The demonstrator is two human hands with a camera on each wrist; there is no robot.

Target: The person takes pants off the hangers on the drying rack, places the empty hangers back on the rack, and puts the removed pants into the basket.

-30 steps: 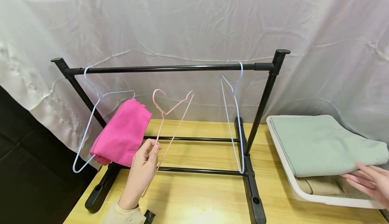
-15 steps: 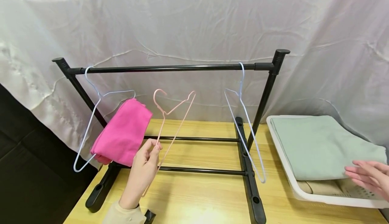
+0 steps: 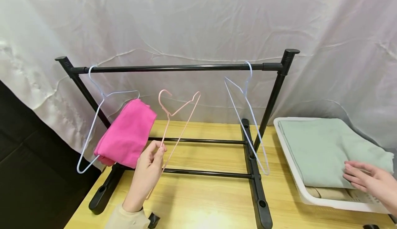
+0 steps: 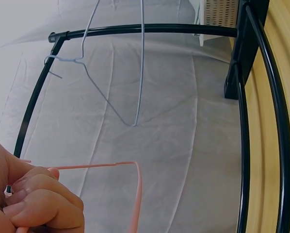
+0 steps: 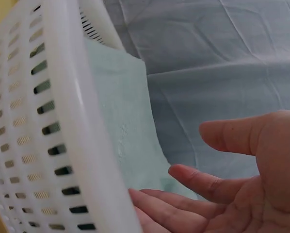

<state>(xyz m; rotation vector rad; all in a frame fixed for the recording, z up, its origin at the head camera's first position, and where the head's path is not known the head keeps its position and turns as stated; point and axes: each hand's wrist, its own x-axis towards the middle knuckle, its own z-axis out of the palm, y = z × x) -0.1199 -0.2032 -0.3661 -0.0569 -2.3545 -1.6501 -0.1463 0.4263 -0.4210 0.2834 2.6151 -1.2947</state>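
Observation:
My left hand [image 3: 148, 168] pinches one side of a thin pink clothes hanger [image 3: 181, 108] in front of the rack, its hook pointing up and free of the bar. In the left wrist view, thumb and fingers close on the pink wire. My right hand [image 3: 367, 180] lies over the near right part of a folded pale green cloth [image 3: 319, 153], fingers loosely extended. The right wrist view has that hand's thumb apart from the fingers, which are at the cloth beside the white basket [image 5: 70, 97]. A beige cloth [image 3: 332, 193] shows underneath the green one.
A black rack [image 3: 173, 68] stands on the wooden table [image 3: 192, 201]. A light blue hanger [image 3: 90, 137] with a folded pink cloth [image 3: 127, 134] hangs at its left, a bare light blue hanger [image 3: 240, 120] at its right. Behind is a pale curtain [image 3: 186, 22].
My right hand has let go of the green cloth's near edge, lifted a little, and moved left over the cloth. The bare blue hanger swings on the bar. My left hand stays nearly still.

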